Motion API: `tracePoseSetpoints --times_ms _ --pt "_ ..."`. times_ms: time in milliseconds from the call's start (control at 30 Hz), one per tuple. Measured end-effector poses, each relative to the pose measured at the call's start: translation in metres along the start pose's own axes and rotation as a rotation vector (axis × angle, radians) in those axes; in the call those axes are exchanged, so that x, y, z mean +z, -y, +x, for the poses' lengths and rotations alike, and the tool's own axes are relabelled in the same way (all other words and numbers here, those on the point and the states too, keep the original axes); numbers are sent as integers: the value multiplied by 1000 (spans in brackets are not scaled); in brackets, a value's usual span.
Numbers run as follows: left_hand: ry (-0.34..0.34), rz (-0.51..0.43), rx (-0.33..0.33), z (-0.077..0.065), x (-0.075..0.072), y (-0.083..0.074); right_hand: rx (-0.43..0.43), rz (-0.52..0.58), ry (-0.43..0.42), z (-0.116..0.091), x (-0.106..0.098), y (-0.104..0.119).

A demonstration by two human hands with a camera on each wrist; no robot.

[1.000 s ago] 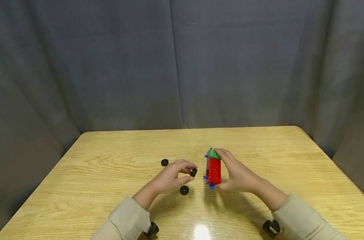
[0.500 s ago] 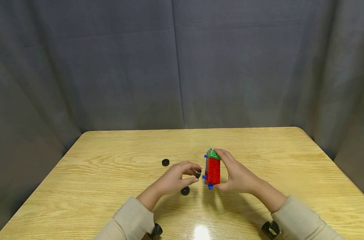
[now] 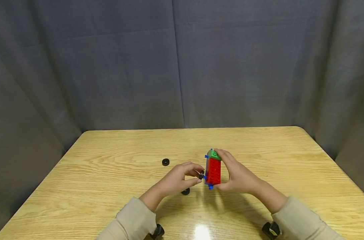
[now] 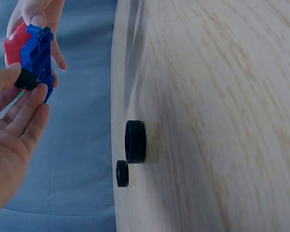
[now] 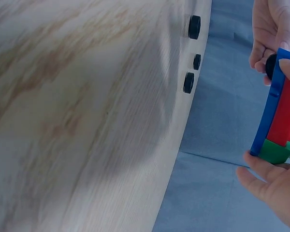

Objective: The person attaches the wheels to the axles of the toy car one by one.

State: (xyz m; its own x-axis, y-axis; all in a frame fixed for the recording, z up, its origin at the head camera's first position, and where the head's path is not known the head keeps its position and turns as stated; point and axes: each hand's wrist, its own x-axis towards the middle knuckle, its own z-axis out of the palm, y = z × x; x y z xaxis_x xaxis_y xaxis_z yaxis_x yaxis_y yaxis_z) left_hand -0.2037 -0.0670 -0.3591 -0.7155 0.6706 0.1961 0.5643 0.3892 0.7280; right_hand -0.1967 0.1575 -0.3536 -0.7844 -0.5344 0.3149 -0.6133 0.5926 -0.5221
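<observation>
My left hand [image 3: 180,180] pinches a black toy wheel [image 4: 26,79] between thumb and fingers. The wheel is right at a blue axle peg on the side of a toy brick car. My right hand [image 3: 239,175] grips this car by its two ends, holding it above the table. The car has a red studded brick [image 3: 214,170], a green sloped brick [image 5: 274,152] at the far end and a blue wheeled-base plate [image 4: 37,55] facing left. In the head view, the left fingers partly cover the held wheel.
One black wheel [image 3: 165,162] lies on the wooden table [image 3: 110,166] beyond my left hand. Another wheel [image 3: 185,191] lies under that hand, partly covered. The right wrist view shows a further wheel [image 5: 195,27] on the tabletop. Grey curtains [image 3: 125,66] surround the table.
My left hand has moved right with the wheel, from apart from the car to right at its blue peg. The right hand and car stay nearly in place.
</observation>
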Motion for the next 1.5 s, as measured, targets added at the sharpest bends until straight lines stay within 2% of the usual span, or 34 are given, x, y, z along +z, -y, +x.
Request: tracePoseSetpoints --times_ms 500,800,1033,1233,1500 --pt "-33 5 4 4 7 1 -18 -4 -6 -2 1 -4" --pt "-40 7 12 4 8 3 24 24 0 -1 2 -1" --pt "-48 1 5 2 8 2 7 18 -2 1 4 -1" --pt "-49 2 14 2 8 2 25 20 4 2 4 1" --pt "-87 -40 5 3 8 1 26 -24 -46 2 3 2"
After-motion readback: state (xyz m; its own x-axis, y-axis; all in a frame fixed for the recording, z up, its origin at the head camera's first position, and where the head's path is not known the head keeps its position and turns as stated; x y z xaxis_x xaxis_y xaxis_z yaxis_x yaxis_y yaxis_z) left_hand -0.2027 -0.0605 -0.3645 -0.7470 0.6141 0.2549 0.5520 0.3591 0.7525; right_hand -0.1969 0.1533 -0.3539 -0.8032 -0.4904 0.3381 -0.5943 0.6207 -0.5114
